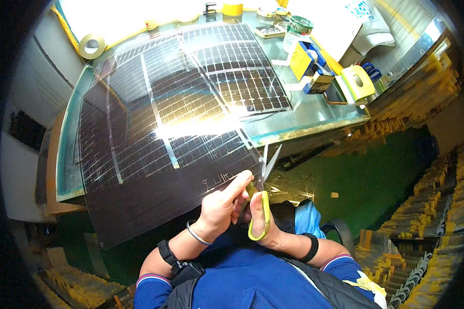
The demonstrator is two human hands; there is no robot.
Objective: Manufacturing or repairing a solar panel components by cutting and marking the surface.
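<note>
A large, dark, see-through film sheet (139,198) printed with grids of blocks and lines lies across the light table, its near part hanging past the front edge. My left hand (219,208) is closed at the sheet's near right corner, thumb on top and fingers curled below. In my right hand (272,234) is a pair of scissors (271,164) with yellow-green handles. The blades point away from me and stand apart, right beside that corner. Whether they touch the film I cannot tell. Glare hides part of the print.
The light table (304,116) has a glass top. At its back left stands a tape roll (92,46). Along the right are a jar (298,33), a yellow-and-blue box (304,59), a tape dispenser (319,80) and a yellow-green device (358,83). Yellow-edged stacks (412,103) line the right side.
</note>
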